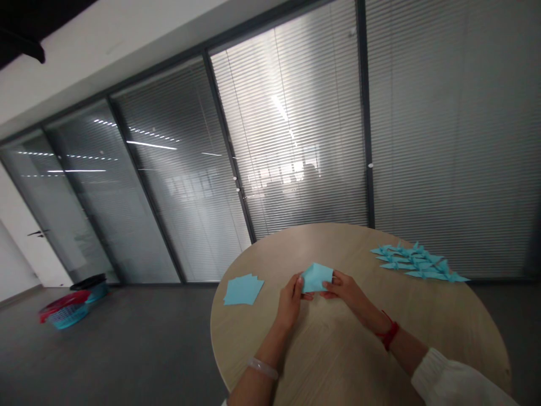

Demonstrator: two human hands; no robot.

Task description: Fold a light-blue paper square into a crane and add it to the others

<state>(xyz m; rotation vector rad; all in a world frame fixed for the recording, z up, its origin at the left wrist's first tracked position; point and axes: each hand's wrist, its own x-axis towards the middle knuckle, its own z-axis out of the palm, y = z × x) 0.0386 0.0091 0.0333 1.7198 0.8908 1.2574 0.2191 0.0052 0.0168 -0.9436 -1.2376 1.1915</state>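
Light-blue origami paper (316,277), folded into a small pointed square, is pinched between the person's left hand (291,301) and right hand (343,287), each grip closed on an edge of it. A pale bangle (262,367) sits above the left hand, a red cord (387,334) above the right. On the round wooden bench (465,332), a small stack of unfolded blue squares (243,290) lies just beside the left hand, while rows of folded paper cranes (416,262) lie well off to the right.
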